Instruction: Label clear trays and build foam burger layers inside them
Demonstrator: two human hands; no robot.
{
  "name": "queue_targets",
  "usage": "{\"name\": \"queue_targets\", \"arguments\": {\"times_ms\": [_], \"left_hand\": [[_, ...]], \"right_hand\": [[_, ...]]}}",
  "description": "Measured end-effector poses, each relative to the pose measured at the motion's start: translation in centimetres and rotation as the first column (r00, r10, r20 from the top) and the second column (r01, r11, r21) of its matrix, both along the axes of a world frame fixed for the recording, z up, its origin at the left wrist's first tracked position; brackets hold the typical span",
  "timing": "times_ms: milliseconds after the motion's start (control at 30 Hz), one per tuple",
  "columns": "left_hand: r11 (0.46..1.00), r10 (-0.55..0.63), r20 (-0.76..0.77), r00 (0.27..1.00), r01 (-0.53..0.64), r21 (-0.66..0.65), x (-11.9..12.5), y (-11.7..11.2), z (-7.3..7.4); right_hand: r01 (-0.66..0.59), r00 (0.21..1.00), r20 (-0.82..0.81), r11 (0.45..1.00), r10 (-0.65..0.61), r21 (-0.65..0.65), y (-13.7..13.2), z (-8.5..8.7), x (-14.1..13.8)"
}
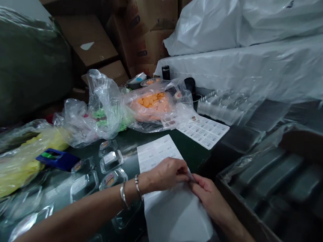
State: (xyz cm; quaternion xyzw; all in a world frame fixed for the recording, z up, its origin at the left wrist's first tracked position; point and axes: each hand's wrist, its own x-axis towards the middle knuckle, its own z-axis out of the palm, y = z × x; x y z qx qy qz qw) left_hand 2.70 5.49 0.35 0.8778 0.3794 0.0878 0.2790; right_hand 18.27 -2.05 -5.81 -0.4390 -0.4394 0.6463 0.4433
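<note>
Lower centre of the frame: my left hand (168, 174) and right hand (209, 200) meet, fingertips of both pinched on the right edge of the label sheet (158, 152), which lies flat on the dark surface (198, 158) (flatness steadies the edge). Clear cases (111, 161) lie centre-left, within reach.
</note>
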Motion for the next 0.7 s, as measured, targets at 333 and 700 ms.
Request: {"name": "queue_targets", "arguments": {"times_ms": [333,700], "left_hand": [[0.976,-0.123,-0.091,0.988,0.137,0.166,-0.3,0.2,-2.3],[0.788,0.311,-0.074,0.948,-0.213,0.578,-5.4,1.0,4.5]], "right_hand": [[-0.063,0.995,-0.087,0.992,0.053,-0.11,0.9,0.3,-0.1],[0.17,0.501,0.582,0.732,-0.641,0.66,-0.4,2.3,0.3]]}}
